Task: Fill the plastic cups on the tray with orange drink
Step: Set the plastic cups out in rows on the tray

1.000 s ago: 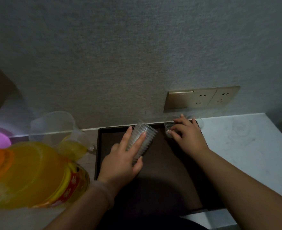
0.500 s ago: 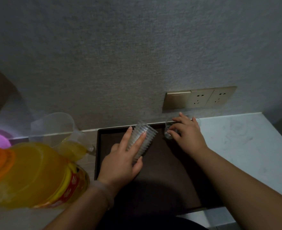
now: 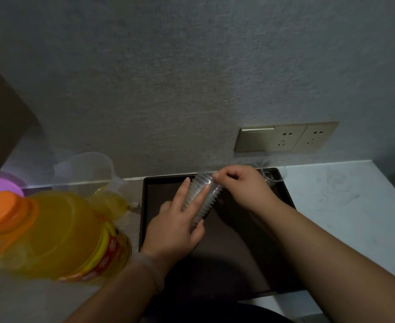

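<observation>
A dark rectangular tray (image 3: 238, 264) lies on the counter against the wall. My left hand (image 3: 175, 227) grips a stack of clear ribbed plastic cups (image 3: 203, 194), tilted over the tray's far left part. My right hand (image 3: 243, 185) pinches the rim at the top of that stack. A single clear cup (image 3: 272, 174) stands at the tray's far right corner. A big bottle of orange drink (image 3: 52, 234) with an orange cap stands left of the tray.
A clear plastic jug (image 3: 91, 176) holding some yellow liquid stands behind the bottle. A pink round thing (image 3: 1, 190) shows at the far left. Wall sockets (image 3: 287, 138) sit above the tray. White countertop (image 3: 343, 206) extends to the right.
My right hand left the single cup at the tray's far right corner and moved left to the top of the stack. My left hand kept holding the stack.
</observation>
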